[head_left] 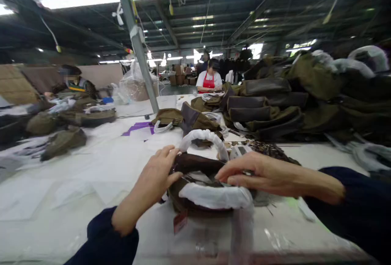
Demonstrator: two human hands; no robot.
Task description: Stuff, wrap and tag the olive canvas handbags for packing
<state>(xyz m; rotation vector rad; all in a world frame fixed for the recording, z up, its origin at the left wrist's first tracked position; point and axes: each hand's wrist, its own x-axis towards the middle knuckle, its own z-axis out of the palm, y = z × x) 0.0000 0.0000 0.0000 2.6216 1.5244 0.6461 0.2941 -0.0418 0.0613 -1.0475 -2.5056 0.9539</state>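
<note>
A dark brown bag (195, 161) stands upright on the white table in front of me, its top open. White wrapping covers its two curved handles, one at the far side and one at the near side (210, 196). My left hand (159, 171) grips the bag's left rim between thumb and fingers. At the right side of the opening, my right hand (247, 171) has its fingers pressed together over the rim; what they hold, if anything, is hidden. A small reddish tag (180, 222) hangs at the bag's lower left.
Olive and dark bags are piled high (262, 106) at the right, with more bags (64, 139) at the left. Small brown pieces (271, 151) lie behind my right hand. A slanted metal post (137, 45) rises beyond. A person in a red apron (209, 81) faces me; another is far left.
</note>
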